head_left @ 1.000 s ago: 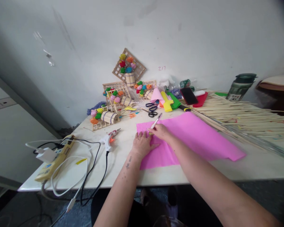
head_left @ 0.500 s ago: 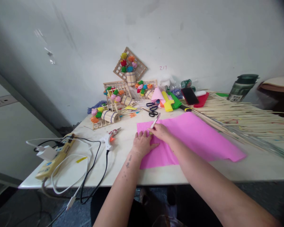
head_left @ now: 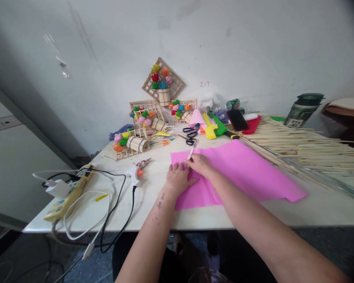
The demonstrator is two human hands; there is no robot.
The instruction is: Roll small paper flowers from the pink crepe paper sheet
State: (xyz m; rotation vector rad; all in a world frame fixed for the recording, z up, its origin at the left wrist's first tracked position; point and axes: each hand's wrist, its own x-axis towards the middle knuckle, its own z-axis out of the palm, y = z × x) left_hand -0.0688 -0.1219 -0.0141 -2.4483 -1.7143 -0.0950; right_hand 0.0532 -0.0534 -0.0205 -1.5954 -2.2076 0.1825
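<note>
Your left hand (head_left: 178, 181): fingers spread, gripping nothing; press firmly | white pen (head_left: 191, 151): steer lightly | your right hand (head_left: 200, 164): fingers pinching that pen | pink sheet (head_left: 244, 169): on the table (head_left: 327, 212), under both hands; smooth its creases

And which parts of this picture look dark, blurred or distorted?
Head view, centre: soft, even light on the pink paper sheet; head view, right: the green tumbler seems to lean, probably lens distortion, and its label is too blurred to read; head view, top right: corner dark.
</note>
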